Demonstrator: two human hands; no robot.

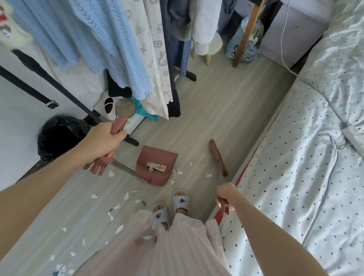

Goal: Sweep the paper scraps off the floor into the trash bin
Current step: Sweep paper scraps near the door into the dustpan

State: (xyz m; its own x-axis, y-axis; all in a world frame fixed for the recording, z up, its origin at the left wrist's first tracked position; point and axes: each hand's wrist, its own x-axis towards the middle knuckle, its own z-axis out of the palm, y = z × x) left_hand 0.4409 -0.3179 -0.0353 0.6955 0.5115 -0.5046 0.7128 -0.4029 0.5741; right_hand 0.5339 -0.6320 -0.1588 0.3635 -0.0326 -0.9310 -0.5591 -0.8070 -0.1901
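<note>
Right now my left hand (104,141) is curled around the top of the dustpan handle (119,124), with the pink dustpan (157,165) standing on the floor (221,110) just ahead of my slippers (180,198), and my right hand (226,193) is wrapped around the broom handle (222,206), its head (218,157) resting to the right of the pan near the bed (303,166). A printed piece, I think paper, already lies in the pan, though blur makes it hard to say. Most paper scraps (112,213) are scattered on the near-left floor, behind the pan's mouth, and a few sit beside it. The trash bin (59,136) with its black liner stands left of the pan. My worry is that the broom sits on the far side from the bulk of the scraps, so a careless stroke could flick light pieces under the hanging clothes (110,48) or the bed, and tipping the pan early would spill what it holds
</note>
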